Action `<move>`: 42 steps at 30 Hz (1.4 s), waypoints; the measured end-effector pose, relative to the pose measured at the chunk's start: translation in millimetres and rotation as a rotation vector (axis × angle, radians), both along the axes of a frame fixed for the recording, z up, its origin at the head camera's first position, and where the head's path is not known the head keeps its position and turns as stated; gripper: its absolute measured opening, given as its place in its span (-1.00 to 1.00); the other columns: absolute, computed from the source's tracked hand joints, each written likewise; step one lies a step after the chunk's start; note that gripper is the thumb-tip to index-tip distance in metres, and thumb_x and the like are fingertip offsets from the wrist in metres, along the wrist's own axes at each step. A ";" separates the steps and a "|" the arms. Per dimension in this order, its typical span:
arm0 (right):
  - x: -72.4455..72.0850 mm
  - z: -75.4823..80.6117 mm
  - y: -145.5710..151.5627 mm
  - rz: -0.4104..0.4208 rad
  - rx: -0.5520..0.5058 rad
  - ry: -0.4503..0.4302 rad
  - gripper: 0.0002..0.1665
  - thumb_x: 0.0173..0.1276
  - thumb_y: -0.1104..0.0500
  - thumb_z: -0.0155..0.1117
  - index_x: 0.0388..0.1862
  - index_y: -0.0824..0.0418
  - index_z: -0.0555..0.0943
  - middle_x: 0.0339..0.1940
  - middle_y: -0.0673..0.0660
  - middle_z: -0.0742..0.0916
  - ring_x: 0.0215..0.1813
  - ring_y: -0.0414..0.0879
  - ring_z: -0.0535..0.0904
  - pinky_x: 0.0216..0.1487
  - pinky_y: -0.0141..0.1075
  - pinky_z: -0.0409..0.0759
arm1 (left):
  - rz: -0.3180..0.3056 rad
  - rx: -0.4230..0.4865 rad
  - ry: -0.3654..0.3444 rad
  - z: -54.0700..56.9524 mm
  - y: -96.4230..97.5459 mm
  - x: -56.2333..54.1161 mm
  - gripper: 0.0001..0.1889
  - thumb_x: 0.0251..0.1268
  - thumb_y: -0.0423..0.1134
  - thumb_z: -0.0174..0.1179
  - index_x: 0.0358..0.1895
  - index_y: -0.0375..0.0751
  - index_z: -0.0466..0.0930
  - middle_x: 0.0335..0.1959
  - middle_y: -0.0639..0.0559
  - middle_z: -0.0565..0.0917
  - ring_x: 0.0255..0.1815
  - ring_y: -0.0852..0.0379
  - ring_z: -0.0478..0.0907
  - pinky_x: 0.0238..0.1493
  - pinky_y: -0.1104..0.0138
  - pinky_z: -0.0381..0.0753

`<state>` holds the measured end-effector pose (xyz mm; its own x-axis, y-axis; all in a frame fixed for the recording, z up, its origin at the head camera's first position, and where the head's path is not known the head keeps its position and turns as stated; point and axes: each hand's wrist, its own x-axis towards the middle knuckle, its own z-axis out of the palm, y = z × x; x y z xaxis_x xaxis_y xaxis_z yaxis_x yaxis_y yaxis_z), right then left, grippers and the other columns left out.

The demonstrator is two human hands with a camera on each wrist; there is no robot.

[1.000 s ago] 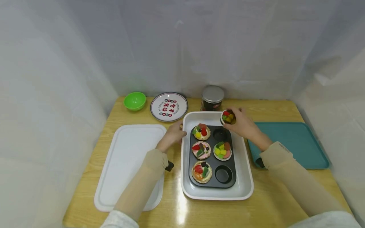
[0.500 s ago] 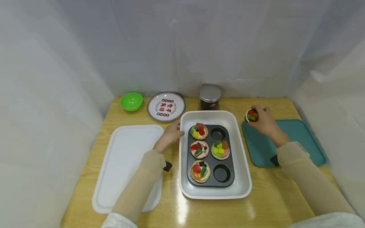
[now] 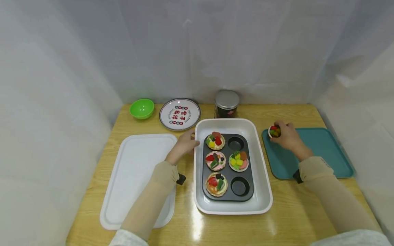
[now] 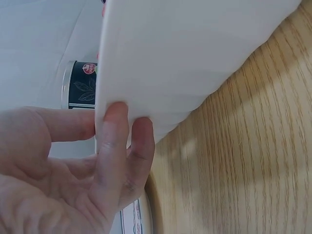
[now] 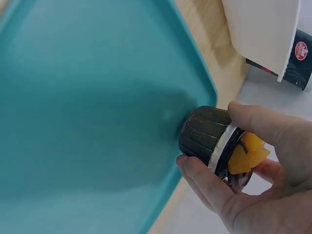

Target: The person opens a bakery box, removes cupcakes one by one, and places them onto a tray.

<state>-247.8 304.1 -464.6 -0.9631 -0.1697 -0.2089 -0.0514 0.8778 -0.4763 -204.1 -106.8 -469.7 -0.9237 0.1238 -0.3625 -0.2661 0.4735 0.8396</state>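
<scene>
Between thumb and fingers my right hand grips a toy fruit cupcake in a dark pleated cup with a pale rim. The cupcake is close over the far left corner of the teal tray. My left hand pinches the left wall of a white deep tray, thumb inside and fingers outside. A dark muffin tin lies in that white tray. Its left column carries fruit tarts, and another fruit cake fills the middle right cup. The far right and near right cups are bare.
A flat white tray lies on the left of the wooden table. Along the back stand a green bowl, a plate with red lettering and a dark tin with a silver lid.
My right hand has carried the cupcake from above the muffin tin rightward to the teal tray, then lowered it. The left hand keeps hold of the white deep tray's wall.
</scene>
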 end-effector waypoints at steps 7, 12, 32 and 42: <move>1.5 -6.2 2.4 -0.003 0.000 -0.026 -0.13 0.49 0.17 0.35 0.59 0.44 0.16 0.39 0.74 0.26 0.33 0.64 0.33 0.29 0.49 0.49 | -0.009 -0.011 -0.021 -0.4 1.6 -0.1 -0.34 0.51 -0.33 0.14 0.63 -0.19 0.23 0.22 -0.39 0.63 0.01 -0.22 0.77 -0.07 0.11 0.89; 1.2 -8.4 2.7 0.003 -0.001 -0.035 -0.12 0.50 0.17 0.34 0.61 0.42 0.14 0.41 0.74 0.25 0.36 0.63 0.32 0.30 0.50 0.47 | -0.017 -0.016 -0.019 -2.0 2.2 -0.9 -0.34 0.52 -0.32 0.14 0.63 -0.19 0.24 0.21 -0.38 0.64 0.00 -0.21 0.77 0.01 0.05 0.88; 30.6 35.5 -41.8 0.098 -0.094 0.140 0.07 0.57 -0.03 0.29 0.75 0.28 -0.09 0.67 0.55 0.13 0.62 0.52 0.14 0.52 0.49 0.28 | 0.011 -0.003 -0.008 -7.7 0.1 -3.1 -0.37 0.50 -0.33 0.14 0.60 -0.21 0.29 0.17 -0.40 0.65 -0.02 -0.23 0.77 -0.21 0.19 0.89; 69.6 17.0 -98.9 0.468 -0.075 0.056 0.21 0.30 0.07 0.60 0.73 0.23 0.07 0.62 0.42 0.35 0.55 0.35 0.39 0.52 0.29 0.48 | 0.016 0.026 -0.008 -7.9 -1.6 -0.8 -0.42 0.54 -0.31 0.13 0.57 -0.18 0.33 0.20 -0.38 0.65 0.05 -0.24 0.75 -0.15 0.20 0.89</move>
<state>-178.2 205.2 -447.6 -0.7889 -0.6007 -0.1297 -0.4605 0.7176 -0.5224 -204.8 -108.4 -477.5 -0.9229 0.1188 -0.3664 -0.2798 0.4472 0.8496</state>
